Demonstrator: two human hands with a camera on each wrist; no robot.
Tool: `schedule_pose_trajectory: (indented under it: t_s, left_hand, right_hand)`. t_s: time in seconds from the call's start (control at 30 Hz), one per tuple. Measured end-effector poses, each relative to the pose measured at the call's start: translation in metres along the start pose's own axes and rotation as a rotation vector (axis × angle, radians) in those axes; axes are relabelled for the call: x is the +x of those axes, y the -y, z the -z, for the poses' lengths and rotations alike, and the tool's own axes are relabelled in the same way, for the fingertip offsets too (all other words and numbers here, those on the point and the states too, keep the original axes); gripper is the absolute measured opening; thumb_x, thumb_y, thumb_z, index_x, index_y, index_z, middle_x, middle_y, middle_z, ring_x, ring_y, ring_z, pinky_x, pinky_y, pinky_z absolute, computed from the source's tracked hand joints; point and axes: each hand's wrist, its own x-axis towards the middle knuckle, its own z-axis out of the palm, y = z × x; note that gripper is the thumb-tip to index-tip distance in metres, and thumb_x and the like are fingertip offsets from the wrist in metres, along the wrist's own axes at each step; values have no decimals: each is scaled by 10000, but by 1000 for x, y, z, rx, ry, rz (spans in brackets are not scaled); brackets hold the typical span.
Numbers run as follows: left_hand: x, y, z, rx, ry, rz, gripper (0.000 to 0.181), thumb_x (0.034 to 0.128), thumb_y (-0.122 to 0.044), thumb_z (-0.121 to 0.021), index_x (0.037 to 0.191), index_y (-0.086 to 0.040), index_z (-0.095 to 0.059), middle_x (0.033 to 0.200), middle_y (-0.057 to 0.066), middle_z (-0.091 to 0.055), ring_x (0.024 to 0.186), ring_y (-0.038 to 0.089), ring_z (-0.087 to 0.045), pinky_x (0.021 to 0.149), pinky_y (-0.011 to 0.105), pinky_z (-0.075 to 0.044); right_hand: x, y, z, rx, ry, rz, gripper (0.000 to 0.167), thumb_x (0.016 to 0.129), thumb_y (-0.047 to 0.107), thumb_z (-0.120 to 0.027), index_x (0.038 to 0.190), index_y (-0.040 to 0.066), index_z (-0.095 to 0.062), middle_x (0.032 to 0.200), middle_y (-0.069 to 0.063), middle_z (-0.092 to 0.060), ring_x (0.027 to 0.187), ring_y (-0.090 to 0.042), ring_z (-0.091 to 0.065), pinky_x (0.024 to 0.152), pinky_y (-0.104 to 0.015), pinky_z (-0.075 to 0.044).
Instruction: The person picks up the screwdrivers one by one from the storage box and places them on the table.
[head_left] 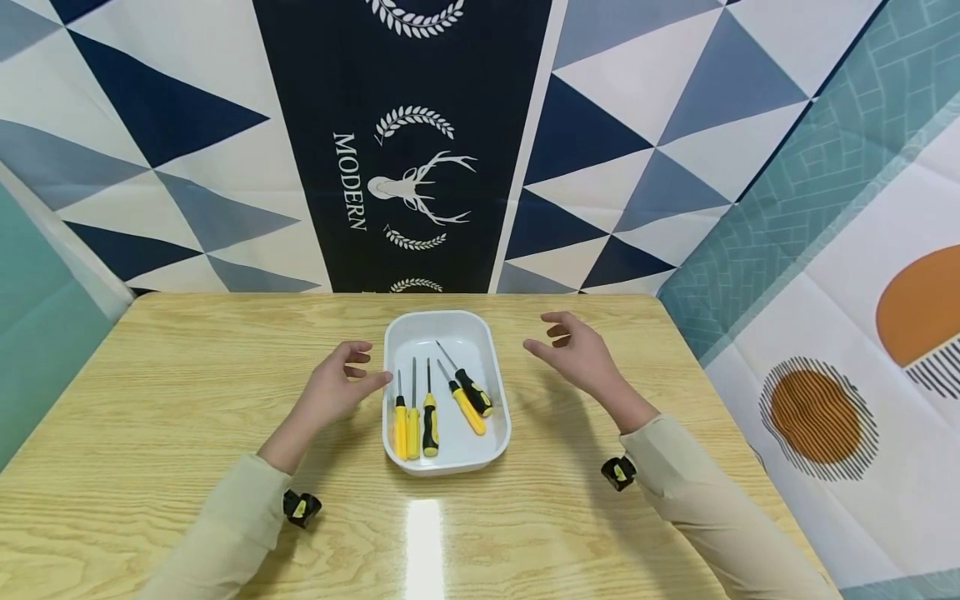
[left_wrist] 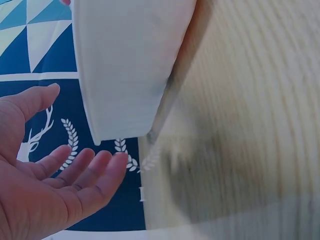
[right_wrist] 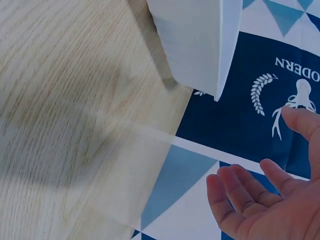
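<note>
A white tray [head_left: 448, 462] stands on the table with several screwdrivers in it. Three of them, with yellow or yellow-and-black handles, lie side by side at its left: one is the black-and-yellow screwdriver [head_left: 430, 425]. To the right, a yellow-handled screwdriver [head_left: 467, 407] and a black-handled screwdriver [head_left: 474, 392] lie slanted. My left hand [head_left: 341, 383] hovers just left of the tray, fingers relaxed, its thumb near the rim. My right hand [head_left: 577, 350] is held apart from the tray on the right, fingers loosely bent. Both wrist views show bare palms beside the tray wall [left_wrist: 125, 75].
The wooden table [head_left: 225, 375] meets a patterned cloth backdrop [head_left: 420, 167] at its far edge. Another printed cloth [head_left: 840, 333] hangs along the right side. Each sleeve carries a small black wrist device, such as the left one [head_left: 302, 507].
</note>
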Motion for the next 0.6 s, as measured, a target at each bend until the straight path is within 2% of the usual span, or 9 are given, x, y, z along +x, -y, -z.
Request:
schedule_pose_trajectory:
  t_s: [0.23, 0.6]
  left_hand:
    - [2, 3, -9, -84, 10, 43, 645, 847, -307, -678, 1364, -49, -391, 1276, 179, -486, 1075, 310, -553, 745, 280, -572]
    - [5, 5, -18, -166, -2, 65, 556, 861, -213, -659, 1329, -36, -416, 1195, 182, -509, 973, 277, -603, 690, 295, -591]
  right_hand:
    - [-1, -6, 5, 95, 35, -22, 675, 832, 454, -663, 1384, 155, -414, 1310, -151, -514, 1166, -314, -528, 909, -428, -516]
    - [-3, -14, 10, 328, 114, -52, 622, 859, 363, -664, 1383, 149, -408, 1227, -136, -542, 1100, -258, -554, 846, -376, -548]
